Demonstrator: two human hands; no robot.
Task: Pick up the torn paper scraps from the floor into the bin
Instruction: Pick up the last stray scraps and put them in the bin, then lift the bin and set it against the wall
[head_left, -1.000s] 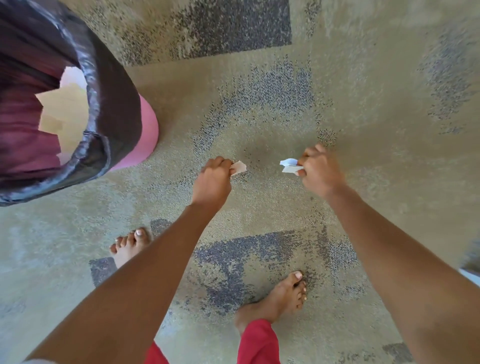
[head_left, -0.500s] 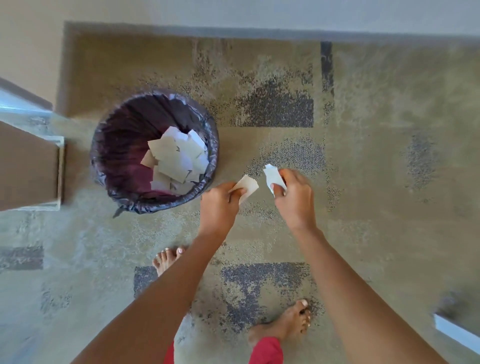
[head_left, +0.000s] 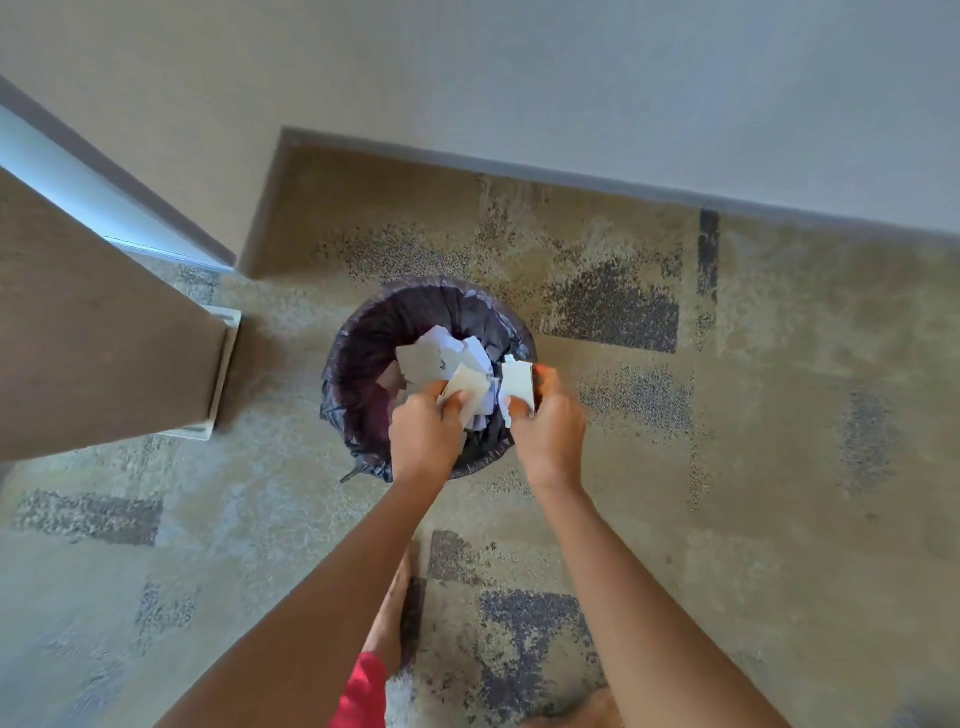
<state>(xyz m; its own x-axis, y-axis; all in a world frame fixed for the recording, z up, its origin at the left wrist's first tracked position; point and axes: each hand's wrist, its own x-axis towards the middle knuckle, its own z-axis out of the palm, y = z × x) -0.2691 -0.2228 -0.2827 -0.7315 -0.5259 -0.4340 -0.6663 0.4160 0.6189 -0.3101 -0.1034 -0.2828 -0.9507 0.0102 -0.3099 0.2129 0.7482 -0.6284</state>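
We're looking straight down at the bin (head_left: 358, 338), which is standing on the carpet (head_left: 779, 415) a little out from the wall (head_left: 571, 78).

- The left hand (head_left: 423, 436) is pinching a cream scrap (head_left: 470, 387) between thumb and curled fingers (head_left: 457, 402), over the bin's near side.
- The right hand (head_left: 550, 431) is pinching a white scrap (head_left: 519, 384) the same way, thumb in front and the other fingers wrapped behind. It's hanging over the bin's right rim.
- The two hands are sitting just beside each other, and the two held scraps are nearly touching.
- A pile of loose scraps (head_left: 431, 358) is already lying inside the bin, against the far right of the liner.
- We're reading no print on any scrap, as the faces are too blurred to tell. We're seeing no label on the bin either.

Surface and room:
- The bin is wearing a dark glossy liner (head_left: 415, 306) folded over its rim, with a knotted tail sticking out at the near left.
- The carpet is showing beige-green pile with speckled dark grey blocks.
- The wall is running plain and pale, with a grey skirting strip (head_left: 571, 179) along its foot.
- A brown panel (head_left: 93, 338) is filling the left side, well apart from the bin.
- A bare foot (head_left: 389, 613) and a red trouser leg (head_left: 363, 691) are showing between our forearms.
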